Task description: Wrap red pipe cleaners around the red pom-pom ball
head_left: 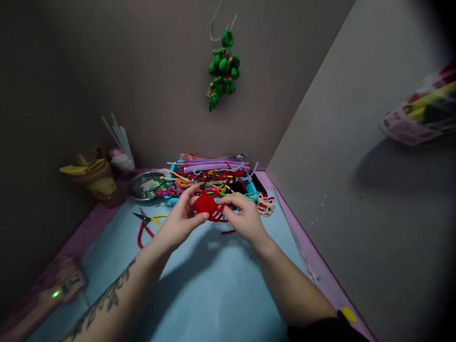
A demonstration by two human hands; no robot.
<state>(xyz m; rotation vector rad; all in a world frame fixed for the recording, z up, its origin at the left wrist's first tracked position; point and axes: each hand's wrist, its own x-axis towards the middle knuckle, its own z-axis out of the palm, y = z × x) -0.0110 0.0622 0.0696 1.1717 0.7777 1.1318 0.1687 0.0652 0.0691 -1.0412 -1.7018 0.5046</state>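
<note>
Red, fuzzy-textured piece [205,204]: held in both hands above the bench [309,247], in front of the blue tray [253,186] by the far edge. Left hand [183,216]: thumb at the lower rim of the piece, fingers curled around its left and upper sides. Right hand [244,216]: thumb and forefinger drawn together, pinching the right edge of the piece; exact contact is hidden by the fingertips.

Obscured items: the hands cover the tray's front wall, and a tangle of coloured stems [217,166] conceals its interior. Below the red piece, looping red strands are partly masked by the right hand; whether they are attached cannot be told. The cutters [145,219], red and yellow at the handles, are partly behind the left forearm. Near the left edge, a pink device [69,285] with a green light is too blurred to identify. On the right wall, a basket [409,126] is blurred and cut off by the view. The bench's near edge is out of view.

Clearances: the bench meets the walls at its far right corner, just beside the tray. A metal bowl [136,187] stands against the tray's left end. A short red strip [228,232] lies beneath the hands. The widest working room is the blue sheet [231,294] between the forearms, partly in shadow; a narrow pink margin borders it along the right edge.
</note>
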